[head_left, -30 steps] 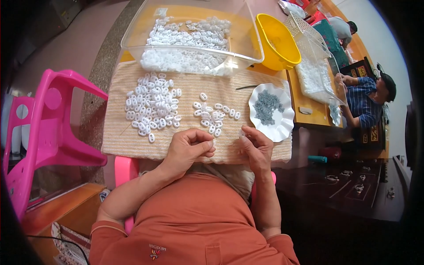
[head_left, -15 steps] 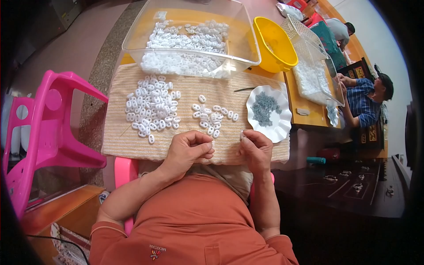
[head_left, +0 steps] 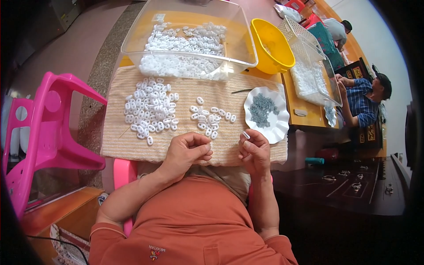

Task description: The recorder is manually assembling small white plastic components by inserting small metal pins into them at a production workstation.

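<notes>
My right hand (head_left: 256,151) pinches a small white oval plastic piece (head_left: 246,135) between thumb and index finger, just left of the white scalloped plate (head_left: 279,128). Grey small parts (head_left: 261,110) are heaped on that plate. At the front of the towel, my left hand (head_left: 189,151) has thumb and fingertips pressed together; whatever they may hold is too small or hidden. A loose group of white two-holed ovals (head_left: 211,118) lies just beyond the hands. Farther left spreads a larger pile of the same ovals (head_left: 150,104).
Behind the striped towel (head_left: 185,92) stands a clear bin (head_left: 190,57) with many white pieces. A yellow basin (head_left: 273,46) is beside it. A pink chair (head_left: 66,119) stands at left. Across at right, a person in a blue shirt (head_left: 364,101) sits by another clear bin (head_left: 311,84).
My right hand has turned slightly, so the white oval piece in its fingertips shows more fully. My left hand keeps its pinch. The whole view has shifted a little.
</notes>
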